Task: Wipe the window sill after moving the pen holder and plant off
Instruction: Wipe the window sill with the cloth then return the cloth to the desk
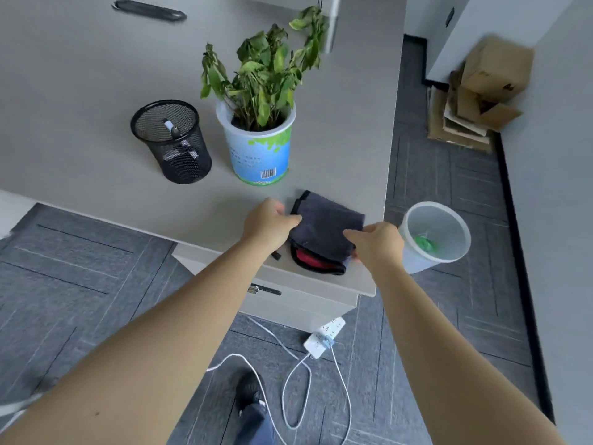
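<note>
Both hands grasp a folded dark cloth [324,231] at frame centre on the desk [80,123]: left hand [268,220] pinching its left edge, right hand [377,242] its right; pen holder [173,141] and plant [260,123] stand above

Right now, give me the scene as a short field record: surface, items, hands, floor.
surface: grey desk top
pen holder: black mesh cup, upright, left of plant, apart from it
plant: wilted, in a white and blue pot, upright
cloth: dark grey, folded, red inside, at the desk's near right corner
left hand: on the cloth's left edge
right hand: on the cloth's right edge
floor: white bin right of the desk, power strip, cardboard
</note>
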Demonstrator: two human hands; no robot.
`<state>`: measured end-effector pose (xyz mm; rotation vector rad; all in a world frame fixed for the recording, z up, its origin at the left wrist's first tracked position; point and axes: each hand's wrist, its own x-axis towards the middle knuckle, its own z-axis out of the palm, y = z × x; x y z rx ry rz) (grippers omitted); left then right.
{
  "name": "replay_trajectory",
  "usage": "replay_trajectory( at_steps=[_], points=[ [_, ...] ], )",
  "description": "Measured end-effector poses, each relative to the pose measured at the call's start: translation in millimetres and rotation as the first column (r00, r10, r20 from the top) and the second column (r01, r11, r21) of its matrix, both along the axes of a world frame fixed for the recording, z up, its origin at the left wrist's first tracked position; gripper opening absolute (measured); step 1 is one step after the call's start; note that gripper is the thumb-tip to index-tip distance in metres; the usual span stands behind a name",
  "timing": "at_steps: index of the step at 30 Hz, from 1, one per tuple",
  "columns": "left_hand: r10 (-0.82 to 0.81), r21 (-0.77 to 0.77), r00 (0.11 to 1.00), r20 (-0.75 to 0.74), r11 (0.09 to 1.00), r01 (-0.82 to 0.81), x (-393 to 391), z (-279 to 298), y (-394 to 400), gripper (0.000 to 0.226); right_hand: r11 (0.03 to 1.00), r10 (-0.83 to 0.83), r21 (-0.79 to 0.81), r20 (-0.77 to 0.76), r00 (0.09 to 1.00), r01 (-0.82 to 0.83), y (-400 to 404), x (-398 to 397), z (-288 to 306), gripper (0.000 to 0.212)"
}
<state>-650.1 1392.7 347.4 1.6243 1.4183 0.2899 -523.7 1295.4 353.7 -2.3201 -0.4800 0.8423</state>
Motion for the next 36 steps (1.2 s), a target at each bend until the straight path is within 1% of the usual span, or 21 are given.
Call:
replay_trajectory(
  at_steps=[1, 2, 4, 6, 7, 8, 9, 11, 15, 17, 19, 21, 23, 24, 25, 26, 28, 30, 33, 35, 36],
  points=[
    [-0.024, -0.016, 1.000, -0.018, 1.000, 0.024, 3, 0, 3, 0.039, 1.000, -0.027, -0.012, -0.023, 0.999, 0.027, 4, 0, 0, 0.038],
    [-0.025, -0.044, 0.999, -0.022, 0.999, 0.024, 5, -1, 6, 0.043, 0.998, -0.057, -0.010, -0.053, 0.997, 0.057, 7, 0, 1, 0.033],
    [-0.035, -0.127, 0.999, -0.015, 0.991, 0.033, 9, -1, 11, 0.037, 0.995, -0.093, 0.011, -0.091, 0.991, 0.094, 12, 0, 1, 0.023],
    [-0.054, -0.181, 0.998, 0.017, 0.982, 0.056, 12, -1, 16, 0.036, 0.995, -0.088, 0.044, -0.096, 0.992, 0.093, 14, 1, 1, 0.029],
    [-0.066, -0.189, 0.997, 0.032, 0.979, 0.071, 14, -1, 17, 0.040, 0.994, -0.081, 0.065, -0.082, 0.993, 0.086, 13, 2, 2, 0.031],
    [-0.079, -0.188, 0.996, 0.042, 0.978, 0.085, 16, 0, 17, 0.043, 0.992, -0.078, 0.093, -0.065, 0.995, 0.084, 12, 2, 4, 0.029],
    [-0.095, -0.169, 0.994, 0.057, 0.980, 0.103, 20, 3, 15, 0.042, 0.988, -0.078, 0.129, -0.044, 0.996, 0.083, 8, 3, 7, 0.022],
    [-0.104, -0.141, 0.988, 0.113, 0.983, 0.119, 27, 12, 7, 0.037, 0.975, -0.092, 0.199, -0.024, 0.995, 0.095, -2, 5, 15, 0.008],
    [-0.124, -0.119, 0.944, 0.305, 0.979, 0.167, 54, 40, -30, 0.018, 0.910, -0.215, 0.349, -0.060, 0.975, 0.222, -45, 18, 39, 0.010],
    [-0.180, -0.082, 0.923, 0.341, 0.972, 0.219, 73, 56, -61, 0.011, 0.869, -0.297, 0.403, -0.039, 0.954, 0.287, -82, 28, 55, 0.009],
    [-0.248, -0.041, 0.901, 0.356, 0.959, 0.281, 94, 68, -100, 0.012, 0.825, -0.379, 0.450, -0.007, 0.925, 0.341, -131, 39, 69, 0.009],
    [-0.332, -0.009, 0.863, 0.381, 0.932, 0.362, 114, 80, -151, 0.020, 0.779, -0.454, 0.491, 0.012, 0.891, 0.391, -187, 51, 78, 0.007],
    [-0.415, 0.001, 0.812, 0.411, 0.890, 0.455, 132, 91, -209, 0.022, 0.719, -0.529, 0.523, -0.015, 0.848, 0.458, -249, 61, 85, 0.007],
    [-0.454, -0.010, 0.783, 0.424, 0.863, 0.506, 139, 95, -239, 0.018, 0.681, -0.564, 0.538, -0.049, 0.825, 0.497, -281, 65, 89, 0.011],
    [-0.486, -0.032, 0.758, 0.435, 0.833, 0.552, 146, 97, -271, 0.011, 0.632, -0.595, 0.553, -0.104, 0.797, 0.543, -313, 67, 93, 0.017],
    [-0.500, -0.076, 0.743, 0.444, 0.805, 0.588, 152, 97, -302, 0.008, 0.571, -0.621, 0.570, -0.171, 0.765, 0.590, -346, 69, 98, 0.021],
    [-0.515, -0.184, 0.723, 0.460, 0.742, 0.645, 162, 95, -361, 0.007, 0.446, -0.649, 0.593, -0.302, 0.698, 0.671, -406, 70, 106, 0.023],
    [-0.550, -0.246, 0.692, 0.467, 0.671, 0.699, 171, 94, -423, 0.015, 0.354, -0.661, 0.596, -0.386, 0.643, 0.721, -468, 70, 115, 0.022],
    [-0.589, -0.334, 0.623, 0.514, 0.531, 0.778, 184, 105, -515, 0.016, 0.259, -0.690, 0.598, -0.435, 0.579, 0.759, -557, 68, 132, 0.020],
    [-0.602, -0.352, 0.590, 0.539, 0.475, 0.806, 193, 113, -568, 0.013, 0.220, -0.732, 0.594, -0.424, 0.534, 0.774, -610, 67, 140, 0.019],
    [-0.613, -0.339, 0.573, 0.544, 0.464, 0.818, 198, 116, -592, 0.011, 0.201, -0.751, 0.592, -0.418, 0.511, 0.780, -636, 67, 143, 0.018]
  ],
)
